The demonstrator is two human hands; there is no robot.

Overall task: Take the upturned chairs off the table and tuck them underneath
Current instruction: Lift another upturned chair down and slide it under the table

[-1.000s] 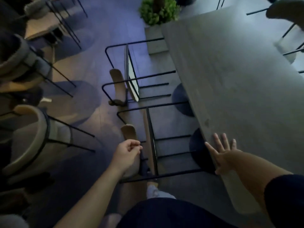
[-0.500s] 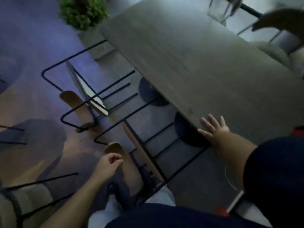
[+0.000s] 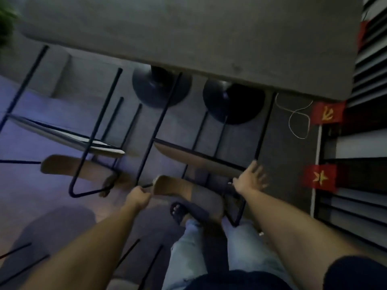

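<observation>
The grey table [image 3: 188, 28] spans the top of the dim view, its two round black bases [image 3: 159, 88] on grey floor below its near edge. Before that edge stands the nearer chair [image 3: 201, 162]; the left hand [image 3: 138, 198] is fisted around its black frame, the right hand [image 3: 250, 181] rests loosely spread on its seat corner. A second chair [image 3: 79, 143] stands left of it, red flags [image 3: 327, 111] right of the table.

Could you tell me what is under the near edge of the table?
Under the table two round dark pedestal bases show, with the chairs' black metal legs reaching towards them. Anything farther beneath the tabletop is covered.
</observation>
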